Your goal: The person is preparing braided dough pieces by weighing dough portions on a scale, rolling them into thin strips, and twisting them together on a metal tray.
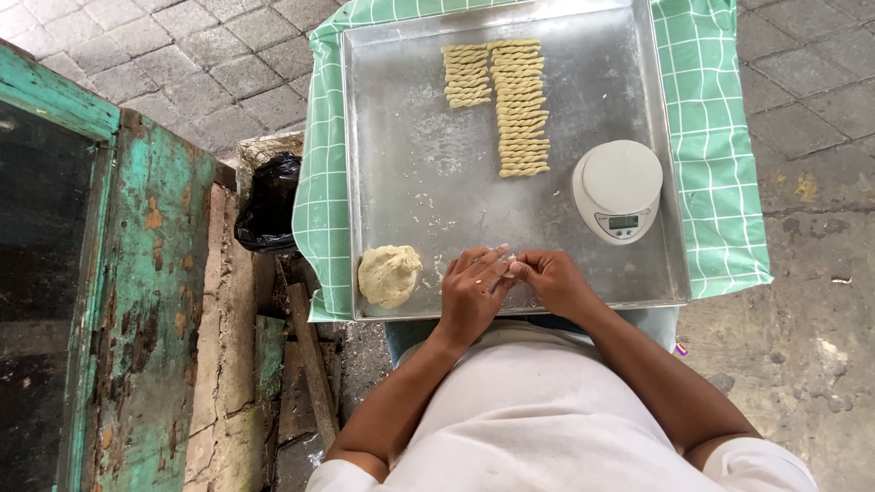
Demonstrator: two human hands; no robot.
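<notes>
My left hand [471,290] and my right hand [550,280] meet over the near edge of a large metal tray [410,173], fingertips pressed together. A small bit of pale dough seems pinched between them, mostly hidden by the fingers. A lump of pale dough [389,274] lies on the tray just left of my left hand. Two rows of twisted dough sticks [521,105] lie at the tray's far side.
A small white kitchen scale [619,189] sits on the tray's right side. A green checked cloth [718,164] covers the table under the tray. A black plastic bag [271,202] and a worn green wooden door [137,301] are to the left; paved ground surrounds.
</notes>
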